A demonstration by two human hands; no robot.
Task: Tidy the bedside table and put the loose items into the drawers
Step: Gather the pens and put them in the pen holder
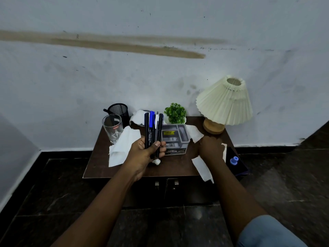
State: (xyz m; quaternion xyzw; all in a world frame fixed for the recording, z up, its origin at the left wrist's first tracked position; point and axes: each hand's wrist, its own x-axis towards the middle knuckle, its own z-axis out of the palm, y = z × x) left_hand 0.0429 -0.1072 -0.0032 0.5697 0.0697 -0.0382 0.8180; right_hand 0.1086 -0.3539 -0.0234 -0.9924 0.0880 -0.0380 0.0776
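**Pens: position and axis.** We hold the pens as one bundle in the left hand, above the near-middle of the bedside table. The long axis of the bundle is close to upright. The upper ends point up toward the far wall and the lower ends point down at the tabletop. The fingers and thumb are curled round the lower part of the barrels. We see black, blue and white barrels, but they overlap and we cannot give a firm count.

**Hidden or unclear.**
- The right hand is over the right part of the table with its back to the camera. It is at a white tissue. The fingers are hidden, so we cannot tell whether they grip anything.
- We cannot identify a small white wad below the left hand.
- A dark object at the table's right edge carries a blue cap. It is hard to make out.
- The pens and the left hand partly cover a grey box.

**Surface and room.** The tabletop is dark brown. On it we see:
- far left: a clear glass and a black mesh holder
- left: a flat tissue
- far middle: a small green plant
- far right: a pleated lamp

The table front has two metal handles. The wall is pale and scuffed, with a brown streak. The floor is dark stone tile.
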